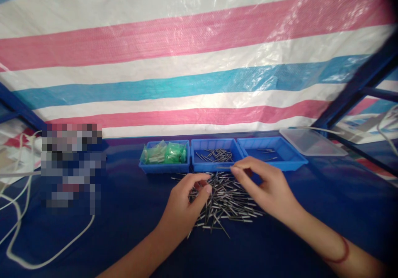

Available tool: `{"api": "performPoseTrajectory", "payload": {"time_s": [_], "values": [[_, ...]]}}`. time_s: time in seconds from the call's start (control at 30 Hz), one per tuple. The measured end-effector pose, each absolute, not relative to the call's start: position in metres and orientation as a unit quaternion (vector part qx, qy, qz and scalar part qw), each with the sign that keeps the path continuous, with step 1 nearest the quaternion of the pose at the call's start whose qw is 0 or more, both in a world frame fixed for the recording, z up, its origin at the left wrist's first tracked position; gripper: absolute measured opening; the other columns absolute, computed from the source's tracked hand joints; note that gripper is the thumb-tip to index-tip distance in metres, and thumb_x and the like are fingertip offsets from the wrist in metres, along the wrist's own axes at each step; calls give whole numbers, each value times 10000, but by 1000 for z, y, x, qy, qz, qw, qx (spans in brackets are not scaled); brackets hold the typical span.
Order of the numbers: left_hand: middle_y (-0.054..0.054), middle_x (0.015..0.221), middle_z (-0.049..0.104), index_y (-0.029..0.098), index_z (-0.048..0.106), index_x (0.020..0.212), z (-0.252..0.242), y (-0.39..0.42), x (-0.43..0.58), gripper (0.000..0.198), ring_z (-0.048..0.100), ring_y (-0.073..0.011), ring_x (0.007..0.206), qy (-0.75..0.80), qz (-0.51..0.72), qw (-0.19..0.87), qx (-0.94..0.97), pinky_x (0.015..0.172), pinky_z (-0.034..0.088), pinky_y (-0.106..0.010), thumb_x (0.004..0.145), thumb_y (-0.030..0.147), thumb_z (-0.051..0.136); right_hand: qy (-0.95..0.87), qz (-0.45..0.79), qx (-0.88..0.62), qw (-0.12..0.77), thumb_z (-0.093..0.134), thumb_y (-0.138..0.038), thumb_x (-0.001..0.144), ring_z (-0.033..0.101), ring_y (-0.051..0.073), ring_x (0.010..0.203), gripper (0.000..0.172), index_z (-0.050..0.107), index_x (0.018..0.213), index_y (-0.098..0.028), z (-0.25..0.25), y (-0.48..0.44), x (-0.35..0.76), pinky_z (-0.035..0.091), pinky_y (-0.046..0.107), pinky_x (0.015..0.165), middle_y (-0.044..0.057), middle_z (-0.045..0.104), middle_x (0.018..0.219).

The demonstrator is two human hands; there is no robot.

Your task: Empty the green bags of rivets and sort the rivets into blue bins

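A heap of thin metal pins [230, 201], many with a thicker, silvery end, lies loose on the blue table. My right hand [267, 184] is above the heap's right side, pinching one thin metal pin [224, 168] between thumb and index finger; the pin points left. Over the left edge of the heap, my left hand [185, 203] has curled fingers, with thumb and index tip apart and nothing visible between them. Just behind the hands stand a blue tray with several pins [195, 145] and a right blue tray [292, 155] holding a few pins.
A left blue tray [146, 169] holds green and clear plastic packets [174, 152]. A clear plastic lid [314, 142] lies at the back right. White cables [46, 263] loop at the left beside a blurred-out area. Striped sheeting [186, 54] hangs behind, with a blue frame post [357, 89] at right.
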State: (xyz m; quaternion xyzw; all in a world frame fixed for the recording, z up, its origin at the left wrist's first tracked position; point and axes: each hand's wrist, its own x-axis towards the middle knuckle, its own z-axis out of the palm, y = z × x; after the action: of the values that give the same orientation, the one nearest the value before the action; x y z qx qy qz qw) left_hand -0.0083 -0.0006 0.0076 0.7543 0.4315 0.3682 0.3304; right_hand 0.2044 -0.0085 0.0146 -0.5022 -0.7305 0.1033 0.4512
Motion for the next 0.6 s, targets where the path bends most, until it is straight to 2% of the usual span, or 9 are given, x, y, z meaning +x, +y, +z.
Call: {"api": "performPoseTrajectory", "payload": {"time_s": [0.1, 0.2, 0.27, 0.37, 0.43, 0.5, 0.57, 0.6], "values": [[-21, 917, 669, 199, 641, 1045, 10, 8, -15, 193, 607, -159, 821, 450, 340, 280, 776, 778, 451, -265, 886, 243, 542, -710, -68, -567, 412, 498, -358, 912, 587, 175, 682, 238, 609, 782, -193, 21, 8, 243, 434, 299, 662, 41, 644, 726], [-26, 923, 671, 207, 666, 976, 13, 18, -23, 179, 598, -179, 865, 449, 291, 223, 815, 805, 435, -294, 900, 252, 511, -705, -148, -640, 266, 473, -443, 911, 549, 178, 526, 399, 541, 600, -201, 17, 23, 278, 355, 300, 529, 18, 561, 535], [-26, 935, 677, 219, 678, 957, 14, 23, -28, 189, 590, -197, 902, 447, 254, 180, 838, 812, 419, -315, 905, 255, 500, -704, -170, -657, 208, 464, -469, 909, 567, 196, 516, 423, 556, 594, -201, 11, 29, 292, 338, 302, 507, 25, 567, 524], [-21, 951, 682, 236, 680, 965, 13, 26, -31, 201, 587, -198, 896, 440, 210, 143, 862, 778, 399, -320, 916, 274, 489, -727, -187, -616, 237, 453, -377, 931, 641, 221, 679, 288, 653, 850, -186, 8, 30, 294, 404, 305, 596, 63, 681, 758], [-17, 949, 682, 242, 680, 968, 10, 25, -30, 202, 586, -193, 877, 430, 187, 133, 873, 755, 385, -320, 921, 308, 494, -736, -203, -584, 274, 456, -342, 936, 642, 218, 710, 260, 654, 956, -174, 12, 26, 285, 421, 310, 650, 71, 692, 813], [-16, 958, 678, 248, 679, 977, 6, 22, -27, 204, 583, -197, 880, 422, 168, 119, 883, 741, 372, -324, 916, 349, 513, -737, -217, -571, 292, 471, -365, 931, 610, 205, 621, 286, 659, 834, -171, 16, 19, 272, 417, 323, 659, 52, 651, 667], [-19, 982, 670, 253, 677, 998, 2, 20, -23, 212, 579, -205, 903, 418, 154, 103, 889, 734, 363, -327, 909, 373, 526, -748, -208, -559, 292, 476, -377, 929, 557, 185, 539, 369, 595, 637, -185, 19, 11, 255, 408, 332, 650, 24, 558, 529], [-22, 995, 665, 254, 673, 1013, 0, 19, -22, 217, 576, -208, 918, 417, 150, 97, 891, 736, 361, -327, 909, 377, 528, -759, -190, -551, 289, 472, -363, 933, 544, 178, 530, 389, 565, 597, -189, 18, 8, 246, 406, 329, 640, 18, 534, 510]]}}
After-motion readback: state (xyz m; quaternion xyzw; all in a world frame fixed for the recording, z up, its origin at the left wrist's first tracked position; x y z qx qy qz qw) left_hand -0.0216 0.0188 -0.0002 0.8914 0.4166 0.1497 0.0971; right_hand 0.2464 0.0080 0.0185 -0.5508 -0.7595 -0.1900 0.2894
